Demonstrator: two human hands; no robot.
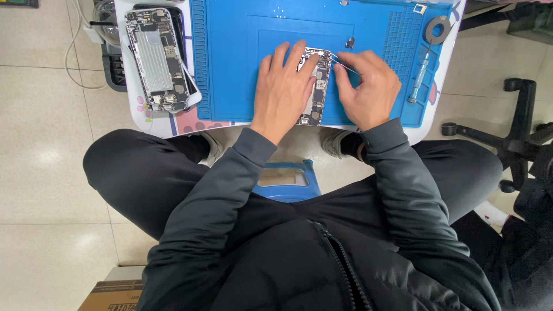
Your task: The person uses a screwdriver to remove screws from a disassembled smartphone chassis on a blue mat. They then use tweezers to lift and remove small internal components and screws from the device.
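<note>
1. The opened phone (318, 86) lay face-down on the blue work mat (230, 69), its circuit side up; most of its left edge and middle was covered by the left hand (282, 89), so only its top, right strip and bottom end could be seen.
2. The left hand rested flat on the phone, fingers spread and extended, pressing rather than gripping.
3. The right hand (368, 86) was curled, thumb and forefinger pinched on thin metal tweezers (341, 62); the tips met the phone's upper right corner, though what they touched was too small to make out.
4. A second opened phone (156, 57) lay at the mat's left, stacked on other parts whose outlines were partly hidden beneath it.
5. A small dark part (349, 42) sat on the mat just above the hands; its kind could not be told.
6. At the mat's right edge lay a grey tape roll (437, 29) and a slim syringe-like tube (420, 78).
7. The mat covered a small white table (173, 124), cut off at the top of the view.
8. Beneath was a pale tiled floor (40, 173); a black chair base (507, 138) stood at right, a cardboard box (112, 295) at the lower edge, and a blue stool (288, 181) showed between the knees.
</note>
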